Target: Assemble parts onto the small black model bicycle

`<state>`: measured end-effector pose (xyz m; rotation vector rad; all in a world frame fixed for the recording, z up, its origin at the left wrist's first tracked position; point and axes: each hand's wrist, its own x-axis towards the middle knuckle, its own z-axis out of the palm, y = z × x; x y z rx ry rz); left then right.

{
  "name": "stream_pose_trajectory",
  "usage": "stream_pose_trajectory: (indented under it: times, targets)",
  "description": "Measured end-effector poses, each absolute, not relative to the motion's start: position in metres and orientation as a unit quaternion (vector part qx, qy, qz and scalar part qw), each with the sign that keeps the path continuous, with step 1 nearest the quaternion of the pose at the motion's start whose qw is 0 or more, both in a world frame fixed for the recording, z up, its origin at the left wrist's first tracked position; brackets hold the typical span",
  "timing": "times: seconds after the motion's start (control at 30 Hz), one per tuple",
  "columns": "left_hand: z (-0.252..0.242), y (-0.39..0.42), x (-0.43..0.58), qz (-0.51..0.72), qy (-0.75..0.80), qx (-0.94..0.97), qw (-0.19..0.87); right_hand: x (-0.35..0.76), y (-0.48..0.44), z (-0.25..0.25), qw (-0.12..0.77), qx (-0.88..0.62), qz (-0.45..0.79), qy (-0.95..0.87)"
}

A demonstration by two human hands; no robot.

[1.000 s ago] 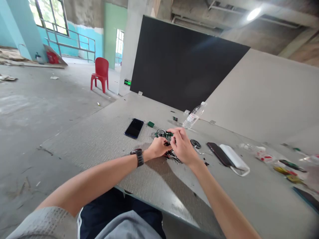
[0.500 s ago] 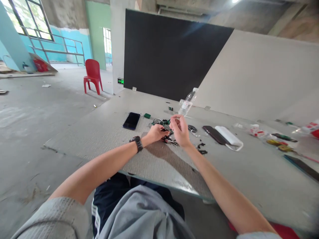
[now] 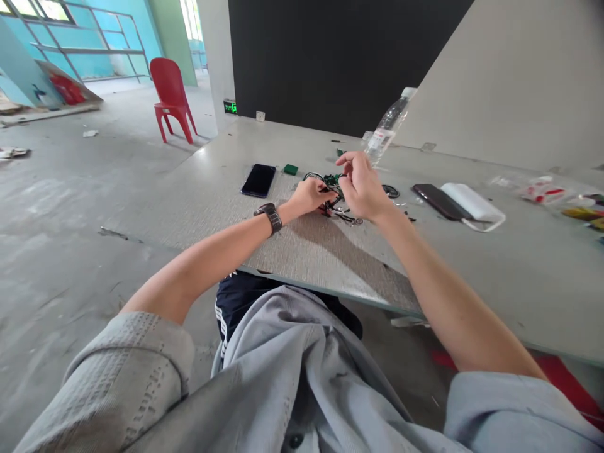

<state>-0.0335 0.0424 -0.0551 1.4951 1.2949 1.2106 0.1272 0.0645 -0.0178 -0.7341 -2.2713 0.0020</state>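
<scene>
A small green and black model bicycle [image 3: 330,189] lies on the grey table [image 3: 330,251], partly hidden by my hands. My left hand [image 3: 309,196], with a black watch at the wrist, grips the model's frame from the left. My right hand [image 3: 362,185] hovers just right of it with fingers pinched over the model's top; what it pinches is too small to make out. A loose black wheel [image 3: 391,190] rests just right of my right hand.
A dark phone [image 3: 258,180] and a small green block [image 3: 290,169] lie left of the model. A plastic bottle [image 3: 387,124] stands behind. A second phone [image 3: 438,200], a white case [image 3: 473,205] and packets [image 3: 538,189] lie to the right. A red chair [image 3: 170,97] stands on the floor.
The camera has tilted down and moved closer, so my lap and sleeves fill the bottom. Both hands stay on the model; my right hand lifted slightly above it.
</scene>
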Motion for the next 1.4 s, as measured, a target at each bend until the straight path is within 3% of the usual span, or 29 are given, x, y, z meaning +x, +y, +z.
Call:
stream_pose_trajectory:
  times: [0.17,0.27,0.4,0.53,0.73,0.97,1.4]
  targets:
    - [-0.053,0.05,-0.04,0.484,0.5,0.617,0.369,0.136,0.066,-0.014,0.318,-0.285,0.014,-0.904]
    - [-0.051,0.048,-0.044,0.472,0.483,0.645,0.358,0.135,0.061,-0.013,0.353,-0.289,0.016,-0.89]
    - [-0.05,0.045,-0.045,0.435,0.535,0.676,0.259,0.132,0.049,-0.012,0.42,-0.284,0.018,-0.862]
    - [-0.053,0.046,-0.042,0.417,0.521,0.697,0.263,0.13,0.042,-0.014,0.439,-0.291,0.011,-0.85]
    - [-0.058,0.05,-0.041,0.411,0.516,0.698,0.278,0.13,0.045,-0.016,0.401,-0.296,0.004,-0.867]
    - [-0.055,0.047,-0.042,0.41,0.521,0.699,0.268,0.132,0.049,-0.02,0.437,-0.31,-0.015,-0.844]
    - [-0.06,0.049,-0.042,0.395,0.528,0.706,0.257,0.128,0.051,-0.019,0.455,-0.346,0.058,-0.818]
